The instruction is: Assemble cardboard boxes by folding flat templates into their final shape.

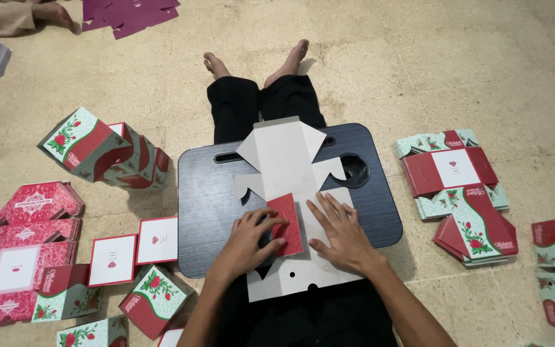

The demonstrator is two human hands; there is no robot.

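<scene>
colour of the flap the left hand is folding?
Red, patterned flap under the left hand; head view.

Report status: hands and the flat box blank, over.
Left hand folding red flap. Right hand flat on white die-cut cardboard blank. Black lap tray unobstructed.

Both forearms reach forward from the bottom of the view, converging toward the middle. The left hand [246, 239] is curled — fingers bent, thumb pinching toward them. The right hand [340, 231] lies flat, palm down, fingers spread and pointing up-left. Legs stretch out ahead — bare feet [257, 61] side by side, toes outward.
</scene>
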